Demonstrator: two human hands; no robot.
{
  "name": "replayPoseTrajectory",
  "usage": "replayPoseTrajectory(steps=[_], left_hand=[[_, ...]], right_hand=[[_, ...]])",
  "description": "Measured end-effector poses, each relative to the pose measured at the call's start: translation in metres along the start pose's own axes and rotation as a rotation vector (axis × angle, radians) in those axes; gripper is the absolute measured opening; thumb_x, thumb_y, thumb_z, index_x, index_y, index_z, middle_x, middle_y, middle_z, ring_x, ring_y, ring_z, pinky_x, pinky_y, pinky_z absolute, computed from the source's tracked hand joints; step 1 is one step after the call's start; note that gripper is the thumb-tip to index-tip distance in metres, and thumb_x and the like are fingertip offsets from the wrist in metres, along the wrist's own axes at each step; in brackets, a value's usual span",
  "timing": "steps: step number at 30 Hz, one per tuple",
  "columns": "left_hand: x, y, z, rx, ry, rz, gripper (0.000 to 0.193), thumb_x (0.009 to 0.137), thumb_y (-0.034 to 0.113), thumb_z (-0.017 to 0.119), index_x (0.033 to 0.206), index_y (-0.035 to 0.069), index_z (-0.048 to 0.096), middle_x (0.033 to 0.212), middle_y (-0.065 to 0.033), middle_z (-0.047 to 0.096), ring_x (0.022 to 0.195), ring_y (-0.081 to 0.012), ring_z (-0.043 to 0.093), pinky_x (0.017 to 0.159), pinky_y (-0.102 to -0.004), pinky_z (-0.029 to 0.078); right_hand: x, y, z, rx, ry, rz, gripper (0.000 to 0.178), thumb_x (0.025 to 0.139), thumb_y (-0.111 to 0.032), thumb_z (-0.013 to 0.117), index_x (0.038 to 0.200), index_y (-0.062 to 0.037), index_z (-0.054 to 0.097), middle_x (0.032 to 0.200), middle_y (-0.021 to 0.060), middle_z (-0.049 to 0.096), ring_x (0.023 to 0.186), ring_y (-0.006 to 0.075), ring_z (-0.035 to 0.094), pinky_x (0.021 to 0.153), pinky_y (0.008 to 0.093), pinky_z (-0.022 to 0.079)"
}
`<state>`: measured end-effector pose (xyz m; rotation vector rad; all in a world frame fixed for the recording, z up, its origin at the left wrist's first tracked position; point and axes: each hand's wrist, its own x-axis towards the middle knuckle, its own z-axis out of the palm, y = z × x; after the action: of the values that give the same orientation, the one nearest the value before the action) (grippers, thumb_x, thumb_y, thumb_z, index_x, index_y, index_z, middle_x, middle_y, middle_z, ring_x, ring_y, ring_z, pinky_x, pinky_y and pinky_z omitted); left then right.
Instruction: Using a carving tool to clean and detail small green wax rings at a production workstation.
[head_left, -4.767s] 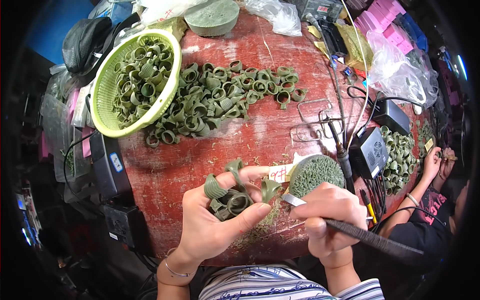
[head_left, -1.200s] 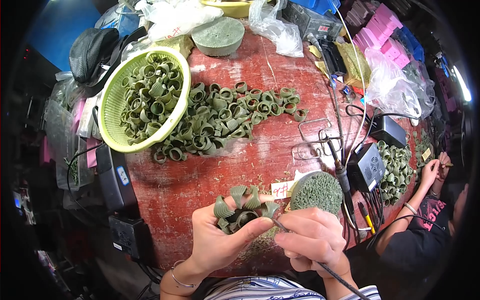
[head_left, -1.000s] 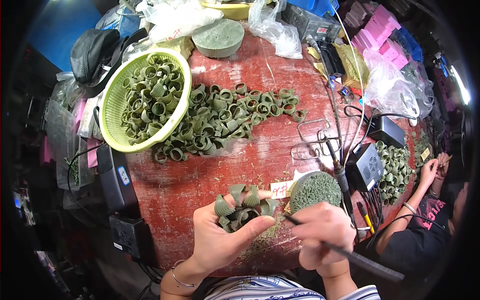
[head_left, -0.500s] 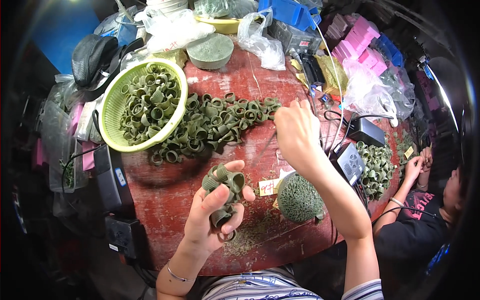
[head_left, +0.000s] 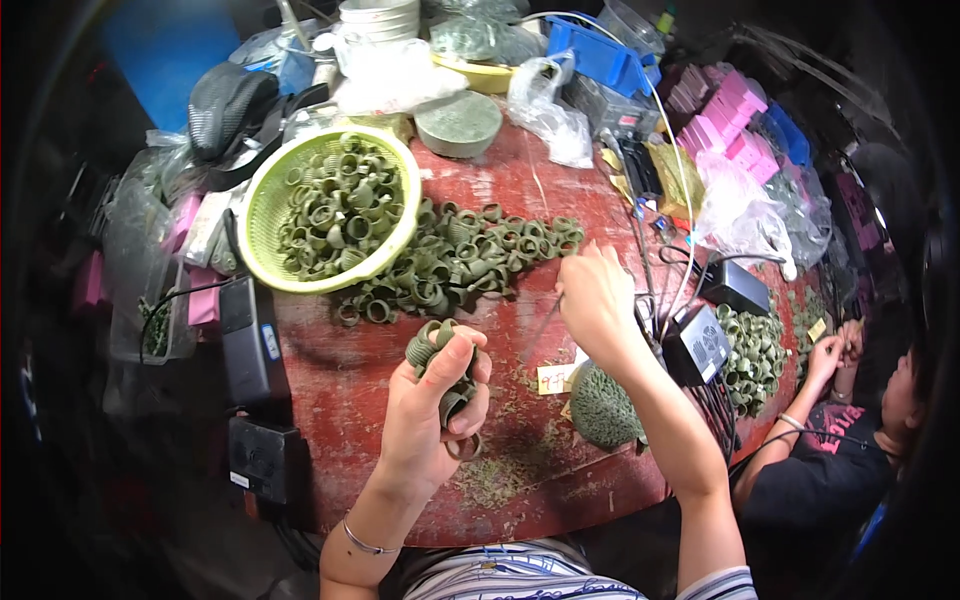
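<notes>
1. Left hand [head_left: 432, 415] is closed around a small bunch of green rings [head_left: 440, 365], held above the near part of the red tabletop [head_left: 340, 400]; thumb on top, rings poking out above and below the fingers.
2. Right hand [head_left: 595, 300] reaches far-right over the tabletop, fingers curled on a thin dark tool [head_left: 543, 325]; the grip itself is hidden behind the hand.
3. Loose pile of green rings [head_left: 460, 262] lies on the tabletop just far of the left hand and just left of the right hand, apart from the held bunch.
4. Green basket [head_left: 262, 215] full of rings sits far-left, touching the pile.
5. Green dome-shaped lump [head_left: 605, 405] rests near-right, beneath the right forearm.
6. Another person's hand [head_left: 828, 352] at the right edge, beside a second heap of rings [head_left: 755, 345].
</notes>
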<state>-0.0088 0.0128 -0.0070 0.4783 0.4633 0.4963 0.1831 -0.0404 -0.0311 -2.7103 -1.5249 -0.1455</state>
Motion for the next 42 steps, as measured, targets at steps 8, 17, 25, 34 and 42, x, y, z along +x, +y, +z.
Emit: replayPoseTrajectory(steps=[8, 17, 25, 34, 42], left_hand=[[0.033, 0.075, 0.024, 0.732, 0.261, 0.604, 0.015, 0.079, 0.018, 0.065, 0.082, 0.006, 0.058, 0.063, 0.0018, 0.05, 0.038, -0.0014, 0.034, 0.031, -0.0157, 0.021], [0.071, 0.132, 0.015, 1.832, 0.575, 0.654, 0.04, 0.073, 0.025, 0.068, 0.104, 0.001, 0.061, 0.103, -0.0181, 0.062, 0.091, -0.0266, 0.062, 0.08, -0.0323, 0.047], [0.011, 0.037, 0.042, 1.181, -0.232, 0.217, 0.023, 0.081, 0.018, 0.064, 0.095, 0.001, 0.066, 0.086, -0.009, 0.066, 0.07, -0.0098, 0.059, 0.063, -0.0256, 0.05], [-0.001, -0.003, 0.021, 0.714, -0.189, -0.003, 0.031, 0.079, -0.001, 0.062, 0.11, -0.005, 0.055, 0.084, -0.0059, 0.062, 0.074, -0.0105, 0.058, 0.063, -0.0213, 0.048], [0.005, -0.012, 0.015, 0.558, -0.181, 0.243, 0.036, 0.072, -0.011, 0.063, 0.107, -0.006, 0.055, 0.104, -0.0106, 0.055, 0.091, -0.0209, 0.06, 0.08, -0.0304, 0.053]], right_hand=[[-0.054, -0.021, -0.046, 0.871, 0.052, -0.066, 0.019, 0.069, -0.012, 0.071, 0.071, -0.0019, 0.055, 0.069, 0.0104, 0.051, 0.064, 0.0263, 0.052, 0.06, 0.0344, 0.041], [-0.085, -0.027, -0.059, 1.007, 0.254, -0.192, 0.013, 0.073, -0.001, 0.061, 0.085, -0.0024, 0.057, 0.074, 0.0084, 0.055, 0.063, 0.018, 0.055, 0.056, 0.0272, 0.043], [-0.097, -0.018, -0.065, 1.043, 0.211, -0.22, 0.024, 0.071, 0.004, 0.056, 0.094, -0.0024, 0.055, 0.081, 0.0119, 0.056, 0.07, 0.0277, 0.057, 0.061, 0.0327, 0.046], [-0.098, -0.013, -0.055, 0.847, 0.202, -0.296, 0.045, 0.067, 0.009, 0.057, 0.111, -0.0014, 0.054, 0.083, 0.0105, 0.056, 0.072, 0.0262, 0.058, 0.06, 0.0326, 0.048], [-0.111, -0.02, -0.046, 1.44, 0.32, -0.141, 0.022, 0.087, -0.006, 0.052, 0.107, 0.003, 0.055, 0.069, 0.0121, 0.065, 0.06, 0.0193, 0.065, 0.054, 0.0266, 0.052]])
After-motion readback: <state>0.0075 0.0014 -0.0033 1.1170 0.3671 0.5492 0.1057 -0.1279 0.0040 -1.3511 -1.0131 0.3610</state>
